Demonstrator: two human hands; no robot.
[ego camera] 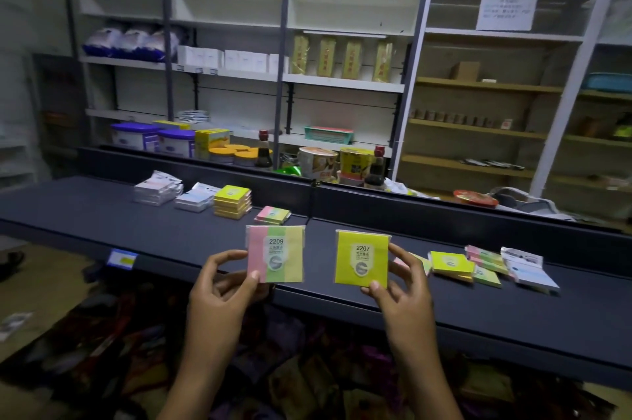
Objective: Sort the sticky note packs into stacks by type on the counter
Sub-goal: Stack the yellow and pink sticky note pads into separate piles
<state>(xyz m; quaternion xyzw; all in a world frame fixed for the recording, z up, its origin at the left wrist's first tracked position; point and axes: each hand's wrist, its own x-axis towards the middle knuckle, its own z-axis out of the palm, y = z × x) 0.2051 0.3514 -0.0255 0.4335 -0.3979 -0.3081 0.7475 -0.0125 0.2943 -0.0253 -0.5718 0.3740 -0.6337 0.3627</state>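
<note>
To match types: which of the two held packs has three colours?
The pack marked 2209 in the left hand: pink, green, yellow stripes. The other is plain yellow.

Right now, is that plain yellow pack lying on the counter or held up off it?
Held up. The right hand pinches the yellow pack by its right edge and bottom corner, label facing the camera, above the counter.

forearms: cut off at bottom edge | wall notice (507, 10): text blurred | small label print: unreadable
</note>
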